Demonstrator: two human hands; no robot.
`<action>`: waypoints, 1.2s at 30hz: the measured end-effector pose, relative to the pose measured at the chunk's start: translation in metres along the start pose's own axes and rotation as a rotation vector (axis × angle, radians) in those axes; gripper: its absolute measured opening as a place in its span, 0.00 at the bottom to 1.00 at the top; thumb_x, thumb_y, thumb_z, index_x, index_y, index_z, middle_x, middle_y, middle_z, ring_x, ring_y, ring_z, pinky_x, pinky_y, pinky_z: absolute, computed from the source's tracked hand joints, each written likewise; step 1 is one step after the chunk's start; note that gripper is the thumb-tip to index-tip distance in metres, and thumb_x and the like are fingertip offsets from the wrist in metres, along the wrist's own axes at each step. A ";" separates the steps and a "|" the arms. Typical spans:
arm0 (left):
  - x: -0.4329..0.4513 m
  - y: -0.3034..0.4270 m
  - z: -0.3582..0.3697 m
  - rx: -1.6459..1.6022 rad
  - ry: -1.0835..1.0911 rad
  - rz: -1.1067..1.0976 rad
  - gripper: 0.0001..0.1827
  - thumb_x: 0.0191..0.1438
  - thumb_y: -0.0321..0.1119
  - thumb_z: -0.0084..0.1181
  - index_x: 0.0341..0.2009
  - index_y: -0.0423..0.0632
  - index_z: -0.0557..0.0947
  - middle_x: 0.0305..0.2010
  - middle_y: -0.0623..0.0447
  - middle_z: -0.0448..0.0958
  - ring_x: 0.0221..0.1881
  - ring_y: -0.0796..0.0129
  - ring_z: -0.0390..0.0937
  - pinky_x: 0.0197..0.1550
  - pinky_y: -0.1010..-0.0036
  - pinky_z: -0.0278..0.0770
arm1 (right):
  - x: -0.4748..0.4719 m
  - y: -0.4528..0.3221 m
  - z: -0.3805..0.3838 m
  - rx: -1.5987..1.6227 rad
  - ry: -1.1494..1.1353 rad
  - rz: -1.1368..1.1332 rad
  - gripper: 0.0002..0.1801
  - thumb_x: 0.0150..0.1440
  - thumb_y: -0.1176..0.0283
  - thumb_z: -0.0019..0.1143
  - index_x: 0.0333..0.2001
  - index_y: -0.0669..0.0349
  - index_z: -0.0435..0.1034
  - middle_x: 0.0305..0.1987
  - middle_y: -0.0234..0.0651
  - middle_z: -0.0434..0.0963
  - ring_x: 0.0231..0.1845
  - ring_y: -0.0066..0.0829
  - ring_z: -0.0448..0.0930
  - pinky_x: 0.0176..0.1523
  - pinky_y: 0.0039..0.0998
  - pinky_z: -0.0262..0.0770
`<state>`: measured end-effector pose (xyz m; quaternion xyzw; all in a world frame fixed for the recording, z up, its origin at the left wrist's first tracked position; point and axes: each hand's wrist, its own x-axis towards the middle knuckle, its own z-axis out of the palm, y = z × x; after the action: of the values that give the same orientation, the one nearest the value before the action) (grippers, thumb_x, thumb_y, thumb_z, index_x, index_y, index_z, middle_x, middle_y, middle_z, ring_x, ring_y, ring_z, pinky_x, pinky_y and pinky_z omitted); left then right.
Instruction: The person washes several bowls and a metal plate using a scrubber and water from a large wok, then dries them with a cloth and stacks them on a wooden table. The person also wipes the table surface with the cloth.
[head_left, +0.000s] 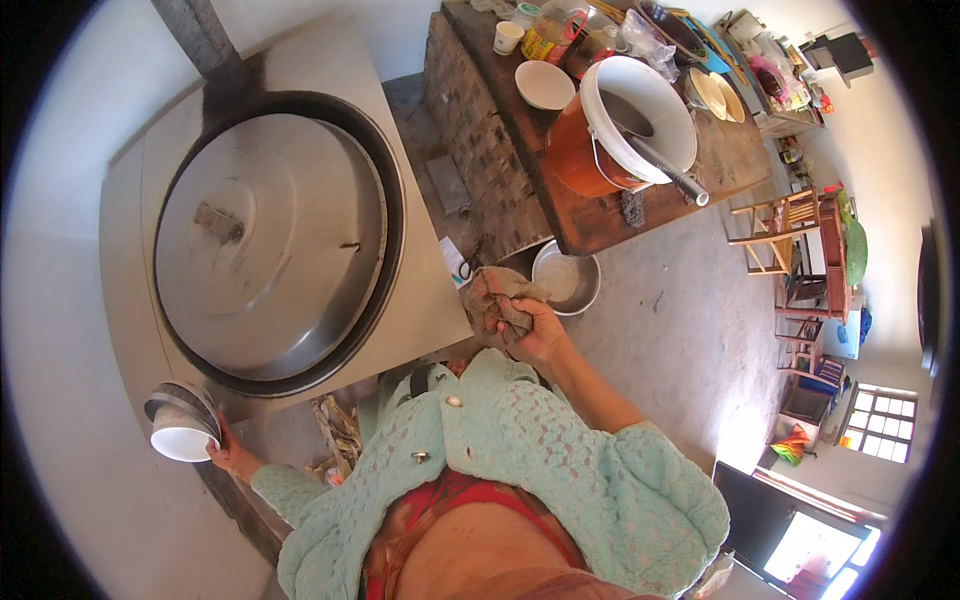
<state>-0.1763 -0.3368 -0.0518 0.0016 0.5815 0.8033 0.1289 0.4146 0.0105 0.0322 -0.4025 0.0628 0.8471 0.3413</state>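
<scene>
My left hand (231, 452) grips a white bowl (184, 441) at the near left corner of the pale stove top (431, 300). A grey metal bowl (176, 394) sits against the white one; whether my fingers also hold it I cannot tell. My right hand (538, 330) is closed on a crumpled, dirty brown cloth (501, 296), held in front of my body beyond the stove's right corner. Between the hands, a large domed metal lid (277, 247) covers the wide wok (394, 217) set into the stove.
A metal basin (568, 279) stands low beside the wooden table (600, 231). On the table are an orange bucket (574, 154) with a long-handled ladle (667, 169), a white bowl (545, 85) and bottles. Dry husks (337, 439) lie below the stove's front edge. Wooden chairs (780, 225) stand farther right.
</scene>
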 end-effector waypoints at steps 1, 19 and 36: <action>-0.002 0.004 0.004 -0.111 0.075 -0.069 0.24 0.48 0.22 0.41 0.52 0.29 0.66 0.55 0.40 0.65 0.54 0.49 0.65 0.53 0.51 0.71 | 0.002 0.001 0.000 0.016 -0.002 0.009 0.18 0.49 0.75 0.51 0.46 0.59 0.66 0.43 0.35 0.73 0.42 0.34 0.73 0.35 0.32 0.75; -0.090 0.069 0.217 0.039 -0.328 -0.141 0.29 0.55 0.47 0.47 0.59 0.52 0.63 0.60 0.47 0.62 0.57 0.47 0.63 0.50 0.45 0.65 | -0.005 0.040 -0.026 0.054 -0.144 -0.014 0.21 0.48 0.72 0.52 0.48 0.64 0.64 0.44 0.38 0.73 0.40 0.38 0.75 0.34 0.32 0.74; -0.260 -0.017 0.368 -0.057 -1.018 -1.032 0.25 0.55 0.47 0.45 0.55 0.50 0.65 0.50 0.47 0.69 0.48 0.53 0.69 0.39 0.53 0.73 | -0.130 0.049 -0.201 0.374 0.093 -0.340 0.18 0.45 0.67 0.54 0.40 0.65 0.69 0.39 0.40 0.75 0.35 0.36 0.74 0.32 0.29 0.71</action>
<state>0.1350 -0.0425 0.0903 0.0975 0.3550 0.5545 0.7463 0.5696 -0.1722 -0.0167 -0.3756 0.1653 0.7317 0.5443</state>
